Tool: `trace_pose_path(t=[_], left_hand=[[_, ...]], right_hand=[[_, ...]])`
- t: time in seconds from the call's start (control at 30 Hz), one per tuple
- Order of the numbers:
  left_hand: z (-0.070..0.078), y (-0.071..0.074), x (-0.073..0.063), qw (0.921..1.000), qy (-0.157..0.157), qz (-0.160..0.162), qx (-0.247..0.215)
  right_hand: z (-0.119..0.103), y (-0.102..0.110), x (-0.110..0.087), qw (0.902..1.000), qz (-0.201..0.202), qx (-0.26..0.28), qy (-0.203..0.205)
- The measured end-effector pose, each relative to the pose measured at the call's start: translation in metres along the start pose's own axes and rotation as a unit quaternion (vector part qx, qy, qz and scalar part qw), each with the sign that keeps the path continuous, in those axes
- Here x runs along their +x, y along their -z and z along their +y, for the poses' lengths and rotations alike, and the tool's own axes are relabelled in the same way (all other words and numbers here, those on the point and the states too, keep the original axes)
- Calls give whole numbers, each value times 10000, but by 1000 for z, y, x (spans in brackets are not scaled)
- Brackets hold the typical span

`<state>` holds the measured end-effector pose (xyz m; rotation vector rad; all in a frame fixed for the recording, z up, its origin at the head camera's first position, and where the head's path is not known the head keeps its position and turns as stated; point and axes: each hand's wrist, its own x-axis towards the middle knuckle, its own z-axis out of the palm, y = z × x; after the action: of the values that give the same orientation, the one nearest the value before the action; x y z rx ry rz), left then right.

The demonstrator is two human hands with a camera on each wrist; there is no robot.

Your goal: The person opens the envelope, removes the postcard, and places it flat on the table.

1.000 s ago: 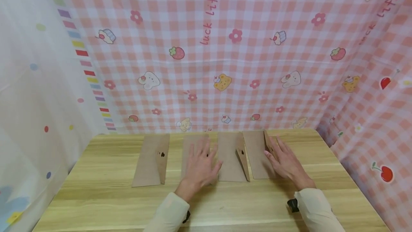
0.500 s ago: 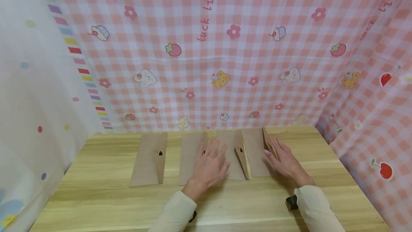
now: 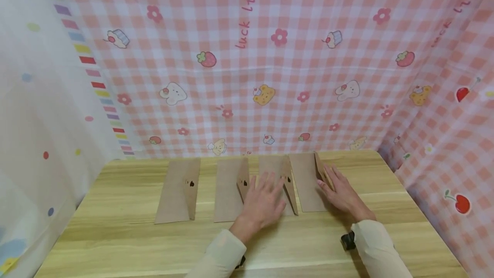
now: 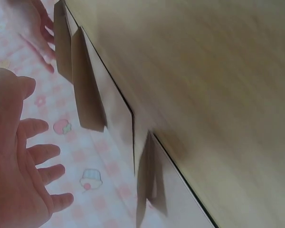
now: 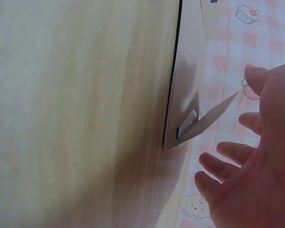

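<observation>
Four brown cards [image 3: 172, 194], long axes near-to-far, flaps [image 3: 192, 198] raised at right, left hand [image 3: 264, 200] and right hand [image 3: 342, 191] spread

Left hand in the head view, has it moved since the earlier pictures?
Yes, rightward: the left hand, first over the second brown card from the left, is now mostly over the third card.

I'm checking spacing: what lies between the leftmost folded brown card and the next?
Only bare tabletop separates the leftmost card from the second card, in the head view.
</observation>
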<state>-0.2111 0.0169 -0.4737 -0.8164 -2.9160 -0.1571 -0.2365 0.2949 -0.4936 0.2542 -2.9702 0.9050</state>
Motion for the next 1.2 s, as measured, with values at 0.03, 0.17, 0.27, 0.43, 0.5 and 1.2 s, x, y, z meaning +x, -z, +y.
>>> trace_pose_path(t=[0.03,0.17,0.27,0.43,0.5,1.2], left_hand=[[2,0,1,10000,-23,-6,32],[10,0,4,9998,-119,-27,147],[17,0,6,9995,-223,-46,223],[26,-4,12,9988,-390,-19,289],[30,-6,13,9985,-433,-13,339],[66,-19,23,9934,-785,-568,609]], right_hand=[[0,0,1,10000,-10,14,-4],[1,-1,3,10000,-53,-2,20],[1,-1,3,10000,-8,-5,83],[2,-3,4,9996,111,74,233],[3,-4,4,9996,120,77,253],[6,-5,5,10000,-47,-20,63]])
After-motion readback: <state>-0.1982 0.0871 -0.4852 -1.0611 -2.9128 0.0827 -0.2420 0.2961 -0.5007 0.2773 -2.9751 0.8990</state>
